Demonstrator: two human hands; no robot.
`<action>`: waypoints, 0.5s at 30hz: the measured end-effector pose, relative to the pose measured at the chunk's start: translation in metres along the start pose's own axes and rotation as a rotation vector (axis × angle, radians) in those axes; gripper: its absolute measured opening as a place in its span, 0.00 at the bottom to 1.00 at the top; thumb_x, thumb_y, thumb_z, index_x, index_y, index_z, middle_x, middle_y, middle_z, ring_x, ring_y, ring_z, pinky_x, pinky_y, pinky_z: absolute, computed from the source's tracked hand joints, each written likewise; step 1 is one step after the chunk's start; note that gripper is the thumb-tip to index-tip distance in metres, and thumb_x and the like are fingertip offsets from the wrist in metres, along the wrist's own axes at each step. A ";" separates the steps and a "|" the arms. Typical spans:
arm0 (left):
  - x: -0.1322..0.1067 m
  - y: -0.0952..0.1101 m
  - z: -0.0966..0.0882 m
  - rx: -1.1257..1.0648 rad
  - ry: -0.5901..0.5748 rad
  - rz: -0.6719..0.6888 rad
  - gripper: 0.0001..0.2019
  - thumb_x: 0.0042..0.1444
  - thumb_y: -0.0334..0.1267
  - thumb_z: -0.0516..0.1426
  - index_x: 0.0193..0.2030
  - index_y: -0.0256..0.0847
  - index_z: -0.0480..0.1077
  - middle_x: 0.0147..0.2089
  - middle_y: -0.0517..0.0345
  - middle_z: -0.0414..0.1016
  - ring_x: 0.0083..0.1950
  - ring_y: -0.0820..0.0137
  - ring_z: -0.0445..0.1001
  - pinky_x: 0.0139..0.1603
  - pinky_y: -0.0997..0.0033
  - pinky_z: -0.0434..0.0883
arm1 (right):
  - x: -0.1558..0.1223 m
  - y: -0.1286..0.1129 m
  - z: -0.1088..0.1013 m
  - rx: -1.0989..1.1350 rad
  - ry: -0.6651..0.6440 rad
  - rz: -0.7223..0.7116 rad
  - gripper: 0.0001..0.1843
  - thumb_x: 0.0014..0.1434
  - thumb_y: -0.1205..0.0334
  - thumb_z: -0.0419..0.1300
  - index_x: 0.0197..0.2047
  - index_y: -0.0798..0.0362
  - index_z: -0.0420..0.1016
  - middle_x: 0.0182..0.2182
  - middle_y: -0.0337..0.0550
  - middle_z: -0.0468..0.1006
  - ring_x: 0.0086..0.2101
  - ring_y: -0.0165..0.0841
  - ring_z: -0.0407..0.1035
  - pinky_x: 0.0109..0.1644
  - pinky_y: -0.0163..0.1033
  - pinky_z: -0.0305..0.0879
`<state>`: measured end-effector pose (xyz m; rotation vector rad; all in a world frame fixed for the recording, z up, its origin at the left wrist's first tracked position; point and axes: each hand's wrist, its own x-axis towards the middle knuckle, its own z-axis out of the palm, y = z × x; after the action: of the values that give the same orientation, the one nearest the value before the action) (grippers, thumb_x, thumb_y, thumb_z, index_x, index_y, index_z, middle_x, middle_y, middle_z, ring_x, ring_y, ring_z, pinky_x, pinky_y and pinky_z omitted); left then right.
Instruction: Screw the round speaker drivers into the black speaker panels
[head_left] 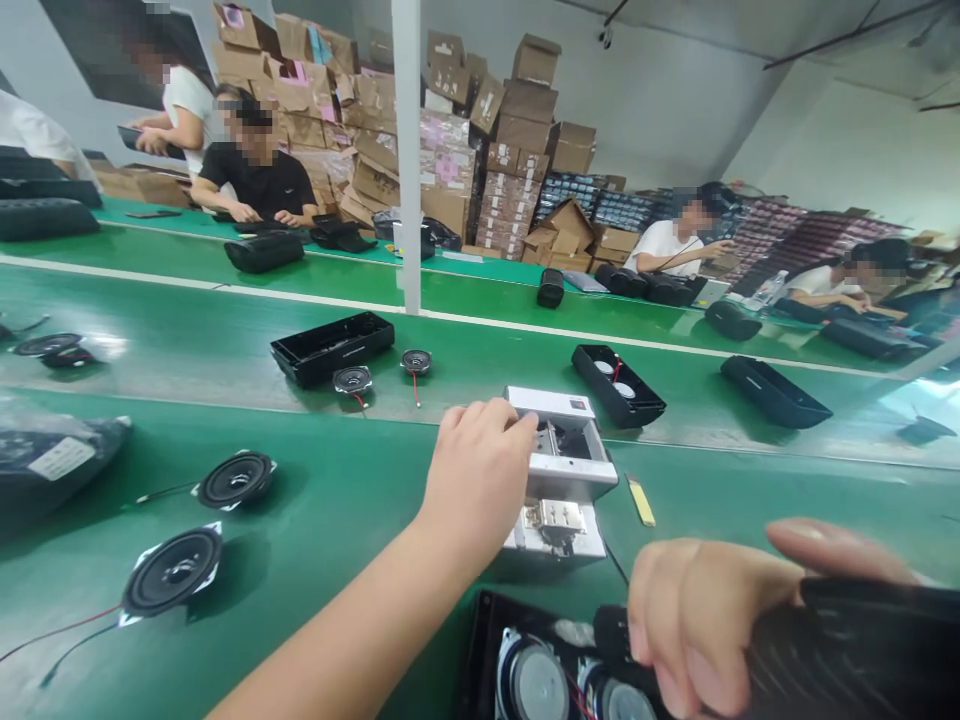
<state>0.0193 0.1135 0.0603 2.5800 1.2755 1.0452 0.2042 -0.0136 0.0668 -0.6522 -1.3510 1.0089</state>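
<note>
My left hand point(480, 475) is closed over the left side of a light grey screw feeder point(574, 470). The fingers bend over its edge, the thumb lies by the open top, and the fingertips are partly hidden. Lower right, my right hand point(705, 615) wraps around a black electric screwdriver point(862, 640) with a ridged grip, lying sideways and cut off by the frame edge. Below the feeder, partly behind my right hand, sits a black speaker housing point(480, 640) with two round speaker drivers point(541, 685) inside and red wire.
Loose speaker drivers point(176, 575) with wires lie on the green bench at left, near a plastic-wrapped bag point(56, 455). A yellow strip point(640, 500) lies right of the feeder. Black housings point(334, 345) rest further back. A white post point(409, 160) rises between me and several seated co-workers.
</note>
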 end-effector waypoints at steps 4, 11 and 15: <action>-0.049 -0.010 0.001 -0.087 0.061 -0.029 0.18 0.74 0.29 0.52 0.64 0.40 0.76 0.50 0.46 0.82 0.50 0.56 0.80 0.51 0.50 0.76 | 0.021 -0.001 -0.009 0.055 -0.349 0.115 0.34 0.79 0.41 0.43 0.41 0.39 0.90 0.19 0.44 0.79 0.21 0.42 0.76 0.28 0.49 0.77; -0.187 -0.023 0.010 -0.546 -0.355 -0.120 0.67 0.56 0.55 0.75 0.86 0.61 0.31 0.84 0.47 0.57 0.78 0.44 0.68 0.73 0.47 0.74 | 0.017 0.014 -0.015 0.072 -0.464 0.185 0.21 0.79 0.47 0.53 0.51 0.37 0.88 0.26 0.41 0.86 0.24 0.41 0.81 0.36 0.48 0.82; -0.217 -0.023 0.039 -0.548 -0.451 -0.204 0.73 0.50 0.44 0.77 0.86 0.59 0.25 0.84 0.42 0.57 0.78 0.40 0.68 0.74 0.40 0.73 | 0.005 0.025 0.010 0.013 -0.231 0.103 0.23 0.80 0.51 0.52 0.45 0.42 0.89 0.25 0.40 0.83 0.23 0.38 0.79 0.34 0.46 0.79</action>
<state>-0.0637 -0.0212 -0.0947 2.0556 0.9464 0.6109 0.1892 0.0006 0.0486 -0.6147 -1.5223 1.2036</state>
